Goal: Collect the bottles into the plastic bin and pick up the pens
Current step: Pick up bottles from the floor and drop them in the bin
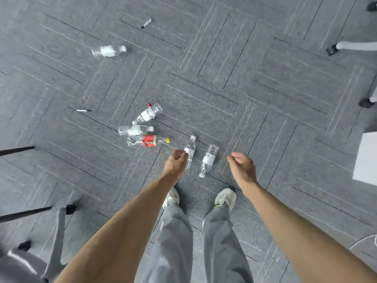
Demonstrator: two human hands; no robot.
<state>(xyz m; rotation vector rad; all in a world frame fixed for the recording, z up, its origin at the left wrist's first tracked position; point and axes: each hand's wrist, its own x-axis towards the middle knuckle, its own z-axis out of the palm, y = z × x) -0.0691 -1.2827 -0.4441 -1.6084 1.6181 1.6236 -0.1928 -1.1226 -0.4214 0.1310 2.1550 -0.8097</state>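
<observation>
Several clear plastic bottles lie on the grey carpet. One lies far left. A cluster in the middle holds two white-labelled bottles and a red-labelled bottle with a yellow cap. Two more lie just ahead of my feet. A dark marker lies far off, a thin pen lies to the left, and a red pen tip shows behind a bottle. My left hand, loosely curled and empty, hovers over the nearer bottle. My right hand is open and empty.
A white flat-sided object sits at the right edge; I cannot tell whether it is the bin. Chair legs with black casters stand at the lower left and upper right. A white cable curls at the lower right.
</observation>
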